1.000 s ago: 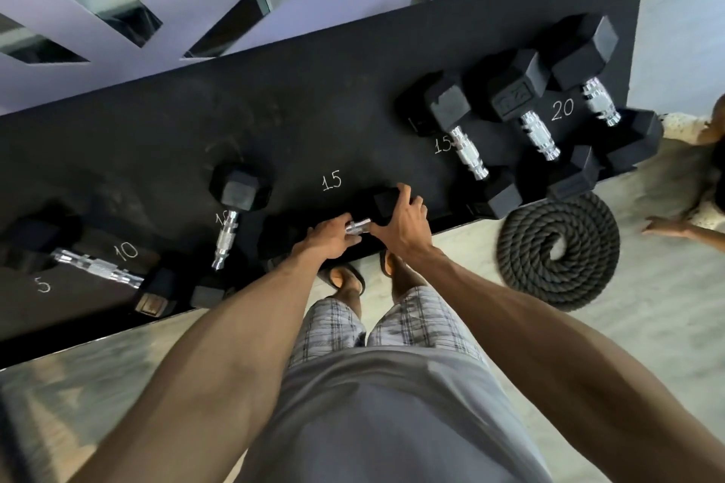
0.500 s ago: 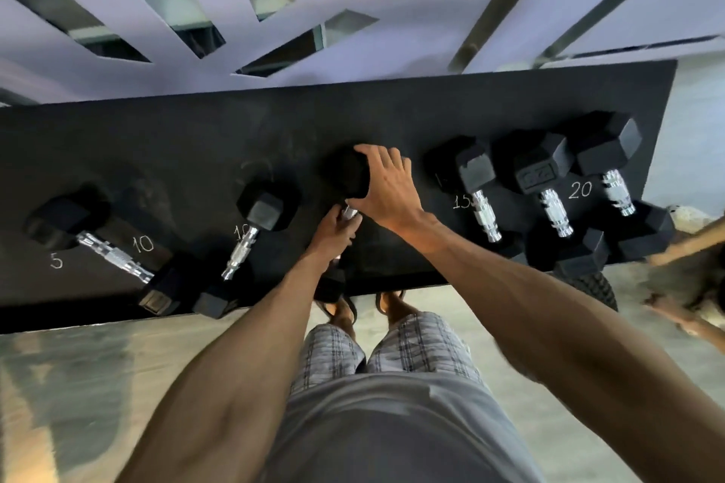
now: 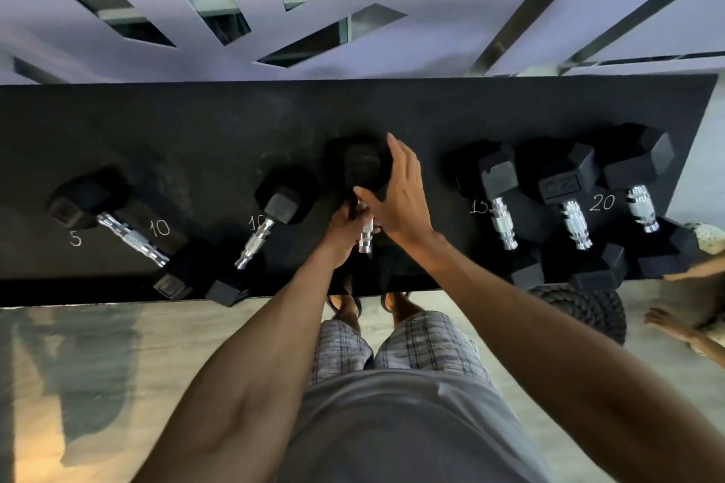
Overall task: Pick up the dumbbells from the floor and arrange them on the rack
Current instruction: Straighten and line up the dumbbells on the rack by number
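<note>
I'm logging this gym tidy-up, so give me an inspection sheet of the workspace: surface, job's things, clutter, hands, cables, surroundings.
Surface: black rack, chalked 5, 10, 15 and 20.
Job's things: middle dumbbell over the rack, under both hands; two dumbbells lie left of it, three dumbbells right of it.
Clutter: coiled rope on the floor, partly hidden by the rack's right end.
Hands: left hand grips the middle dumbbell's handle; right hand rests straight-fingered against its far head.
Cables: nothing seen.
Surroundings: pale floor; angled wall panels; another person's hand at the right edge.
</note>
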### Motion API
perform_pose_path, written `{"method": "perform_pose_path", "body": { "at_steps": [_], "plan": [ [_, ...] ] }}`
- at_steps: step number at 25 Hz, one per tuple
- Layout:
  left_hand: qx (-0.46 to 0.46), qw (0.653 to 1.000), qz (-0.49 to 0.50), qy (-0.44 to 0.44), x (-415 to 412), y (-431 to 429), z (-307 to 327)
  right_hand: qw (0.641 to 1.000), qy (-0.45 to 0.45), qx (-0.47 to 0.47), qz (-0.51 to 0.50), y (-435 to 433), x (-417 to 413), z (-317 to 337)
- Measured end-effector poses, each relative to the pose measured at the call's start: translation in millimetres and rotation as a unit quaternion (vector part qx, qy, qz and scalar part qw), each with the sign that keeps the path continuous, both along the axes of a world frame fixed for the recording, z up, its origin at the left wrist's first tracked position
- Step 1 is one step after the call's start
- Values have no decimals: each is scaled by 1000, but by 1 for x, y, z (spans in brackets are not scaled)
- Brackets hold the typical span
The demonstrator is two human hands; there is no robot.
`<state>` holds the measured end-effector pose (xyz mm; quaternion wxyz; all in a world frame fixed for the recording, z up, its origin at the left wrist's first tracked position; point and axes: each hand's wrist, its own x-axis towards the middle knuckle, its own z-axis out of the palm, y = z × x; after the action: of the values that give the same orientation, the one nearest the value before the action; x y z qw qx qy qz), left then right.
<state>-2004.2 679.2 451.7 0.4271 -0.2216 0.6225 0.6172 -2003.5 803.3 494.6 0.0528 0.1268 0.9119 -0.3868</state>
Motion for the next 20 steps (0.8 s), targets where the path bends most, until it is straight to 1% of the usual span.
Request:
{"method": "perform_pose_path", "body": {
  "at_steps": [1,2,3,5,7,9,11,14,20],
  "plan": [
    [-29,1000,-7,8,-5,0,1,998,-14,-37,-49,-1,20,-8],
    [-56,998,-10,19,-10,0,0,993,-52,-71,-84,-3,38,-14],
    [-62,998,0,26,-17,0,-1,985,-110,-94,-98,-5,52,-21],
    [-36,999,35,15,-26,3,4,964,-224,-118,-85,-12,65,-35],
    [-15,998,65,0,-29,5,7,946,-282,-146,-68,-21,59,-43],
    [-10,996,90,-7,-26,7,8,936,-290,-181,-85,-27,50,-47],
    [-26,995,97,-12,-26,9,7,932,-282,-201,-104,-29,47,-50],
    [-42,995,86,-9,-27,10,7,937,-280,-189,-91,-28,47,-49],
    [-42,997,59,8,-36,19,10,945,-275,-155,-81,-15,41,-51]
  ]
}}
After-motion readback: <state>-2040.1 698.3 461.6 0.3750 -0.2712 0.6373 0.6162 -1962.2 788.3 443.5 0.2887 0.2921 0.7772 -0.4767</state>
